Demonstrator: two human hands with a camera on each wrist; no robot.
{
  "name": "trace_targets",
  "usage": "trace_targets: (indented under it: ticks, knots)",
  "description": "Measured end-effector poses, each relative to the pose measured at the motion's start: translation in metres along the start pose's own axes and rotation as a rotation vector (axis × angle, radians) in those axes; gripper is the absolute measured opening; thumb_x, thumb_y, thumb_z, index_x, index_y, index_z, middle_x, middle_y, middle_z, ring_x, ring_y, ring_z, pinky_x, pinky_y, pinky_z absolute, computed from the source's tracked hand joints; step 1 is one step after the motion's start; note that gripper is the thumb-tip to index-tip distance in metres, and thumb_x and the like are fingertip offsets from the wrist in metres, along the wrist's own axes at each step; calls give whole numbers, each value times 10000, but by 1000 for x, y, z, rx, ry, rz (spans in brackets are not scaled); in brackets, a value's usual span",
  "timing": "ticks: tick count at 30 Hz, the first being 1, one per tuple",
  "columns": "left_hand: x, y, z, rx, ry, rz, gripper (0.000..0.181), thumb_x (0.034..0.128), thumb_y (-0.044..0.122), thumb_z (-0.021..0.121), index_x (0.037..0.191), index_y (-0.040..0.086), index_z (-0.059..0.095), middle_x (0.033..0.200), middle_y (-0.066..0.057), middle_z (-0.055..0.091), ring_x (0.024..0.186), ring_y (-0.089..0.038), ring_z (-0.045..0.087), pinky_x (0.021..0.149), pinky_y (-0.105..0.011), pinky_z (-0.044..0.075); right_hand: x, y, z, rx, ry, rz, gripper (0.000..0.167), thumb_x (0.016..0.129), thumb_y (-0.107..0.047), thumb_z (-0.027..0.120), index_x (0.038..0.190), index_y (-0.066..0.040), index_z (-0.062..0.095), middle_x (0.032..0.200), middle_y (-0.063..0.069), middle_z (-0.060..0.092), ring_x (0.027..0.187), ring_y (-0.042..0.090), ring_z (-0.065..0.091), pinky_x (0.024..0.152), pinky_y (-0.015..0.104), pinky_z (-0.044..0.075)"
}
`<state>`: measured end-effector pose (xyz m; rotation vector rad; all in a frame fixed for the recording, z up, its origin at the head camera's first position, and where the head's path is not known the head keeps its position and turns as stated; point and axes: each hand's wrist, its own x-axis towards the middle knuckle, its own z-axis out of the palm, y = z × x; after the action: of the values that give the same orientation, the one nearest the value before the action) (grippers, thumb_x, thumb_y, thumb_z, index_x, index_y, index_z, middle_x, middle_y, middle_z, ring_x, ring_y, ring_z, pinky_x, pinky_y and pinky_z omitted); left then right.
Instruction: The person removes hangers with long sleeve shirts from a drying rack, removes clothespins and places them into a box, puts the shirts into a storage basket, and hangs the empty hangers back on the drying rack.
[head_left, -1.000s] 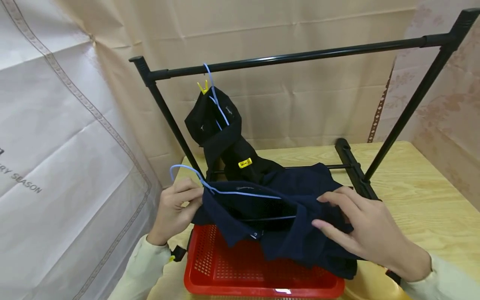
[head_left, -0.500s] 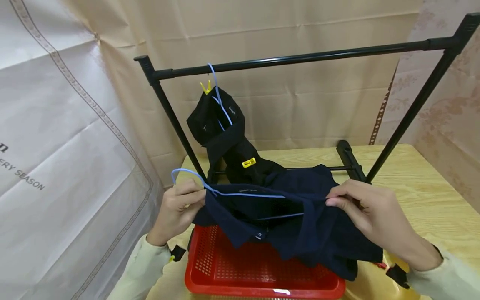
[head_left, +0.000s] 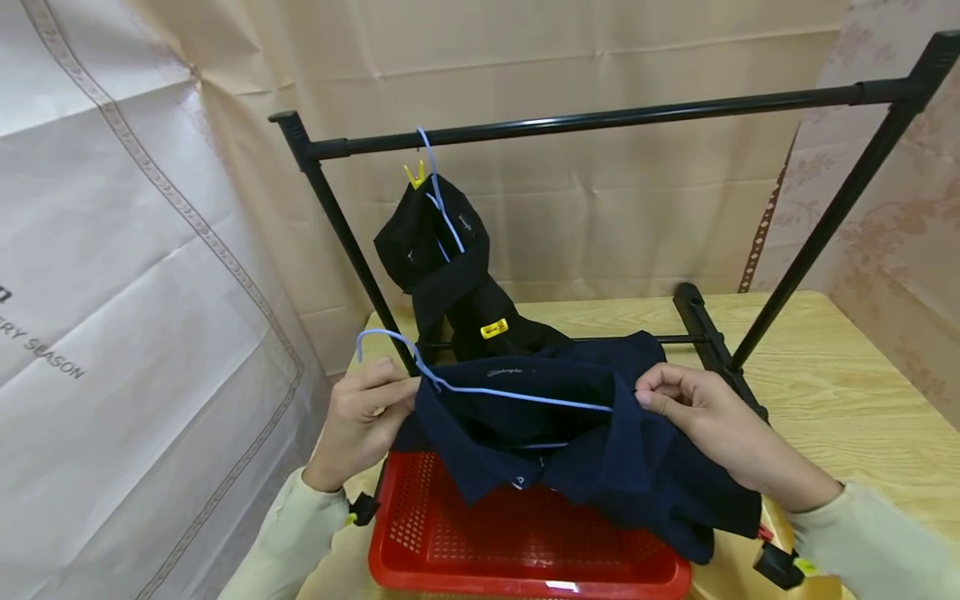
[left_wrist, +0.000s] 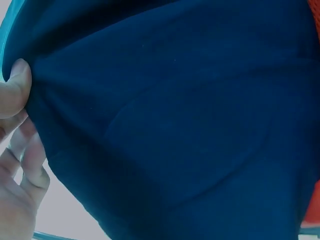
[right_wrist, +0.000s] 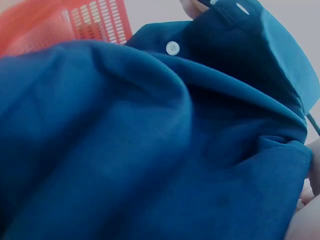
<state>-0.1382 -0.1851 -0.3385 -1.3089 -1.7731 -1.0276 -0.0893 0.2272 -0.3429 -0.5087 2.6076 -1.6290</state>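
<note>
A navy collared shirt (head_left: pixel 667 467) hangs between my two hands, its neck opening facing up. Through that opening runs a light blue hanger (head_left: pixel 525 397), its hook sticking out at the left above my left hand. My left hand (head_left: pixel 371 417) pinches the shirt's left side near the collar; the left wrist view shows its thumb (left_wrist: pixel 19 82) on the cloth. On the other side, my right hand (head_left: pixel 712 421) pinches the shoulder cloth between thumb and fingers. White buttons (right_wrist: pixel 172 48) show in the right wrist view. The hanger's right end is hidden inside the shirt.
Below the shirt stands a red perforated basket (head_left: pixel 525 575). Behind it, a black clothes rack (head_left: pixel 600 117) holds a black garment (head_left: pixel 457 292) with yellow clips (head_left: pixel 493 329). A yellow basin (head_left: pixel 735 567) sits at the lower right on the wooden table (head_left: pixel 862 417).
My right hand has closed its fingers on the shirt's right shoulder, then shifted slightly left. The collar gapes wider and more of the hanger shows. My left hand keeps its pinch.
</note>
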Motion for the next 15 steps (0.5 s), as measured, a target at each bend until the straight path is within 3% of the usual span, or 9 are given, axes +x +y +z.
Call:
trace_targets:
  ticks: [3, 5, 7, 12, 15]
  knots:
    - [1, -1, 1, 22, -9, -28, 137, 952, -38, 667, 947, -1, 799, 800, -24, 631, 657, -125, 483, 611, -211, 373, 3, 3, 5, 41, -13, 18, 110, 1067, -116, 565, 1053, -46, 648, 994, 59, 635, 943, 200, 573, 848, 249, 490]
    - [1, -2, 1, 35, -7, -41, 152, 903, -91, 683, 944, -2, 799, 799, -24, 627, 652, -123, 478, 606, -209, 369, 4, 4, 8, 14, 12, -13, 80, 1062, -105, 572, 1057, -66, 642, 978, 44, 633, 916, 192, 578, 822, 249, 495]
    - [0, -3, 0, 39, -1, -63, 197, 855, -144, 692, 945, -6, 800, 798, -26, 625, 650, -118, 483, 597, -202, 376, 3, 6, 10, -78, 82, -95, 40, 1033, -70, 617, 1051, -99, 639, 939, 9, 635, 830, 165, 578, 738, 234, 494]
    - [-3, -3, -2, 52, 15, -136, 279, 804, -207, 695, 941, 10, 805, 807, -15, 637, 669, -103, 522, 595, -196, 411, -10, 6, 7, -307, 372, -334, 212, 954, 13, 704, 1024, -183, 667, 869, -98, 635, 666, 58, 526, 587, 180, 435]
    - [-1, -6, -3, 55, 34, -133, 293, 791, -219, 688, 934, 10, 803, 802, -15, 637, 669, -101, 533, 590, -195, 421, -14, 1, -3, -325, 414, -531, 27, 1007, -145, 685, 1023, -156, 705, 881, -98, 628, 668, 9, 484, 571, 154, 396]
